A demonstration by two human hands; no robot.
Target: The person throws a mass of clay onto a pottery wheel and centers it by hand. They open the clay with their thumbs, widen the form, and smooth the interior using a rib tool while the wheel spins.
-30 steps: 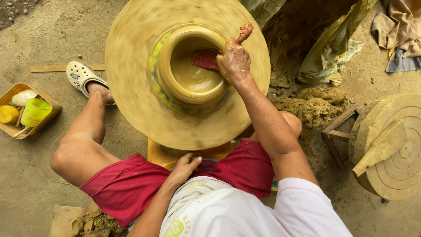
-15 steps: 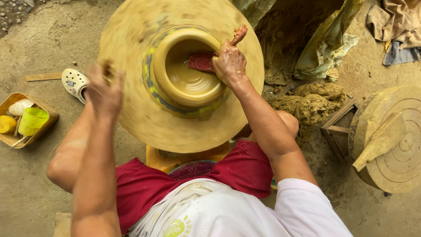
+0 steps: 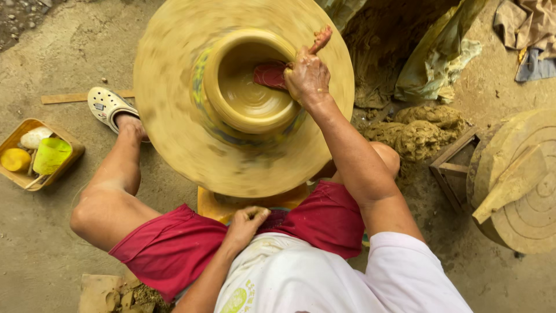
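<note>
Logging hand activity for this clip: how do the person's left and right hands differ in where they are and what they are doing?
The right hand reaches out over the clay pot on the spinning wheel, while the left hand stays near the lap, below the wheel's near edge. The right hand presses a red tool against the pot's inner wall; the left hand is loosely curled and seems to hold nothing. The right hand is smeared with clay; the left looks cleaner. Both are bare.

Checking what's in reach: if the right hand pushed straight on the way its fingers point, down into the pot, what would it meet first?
Probably the wet clay floor of the pot. The right hand sits at the rim, pressing a red tool inside; depth is hard to judge from above.
</note>
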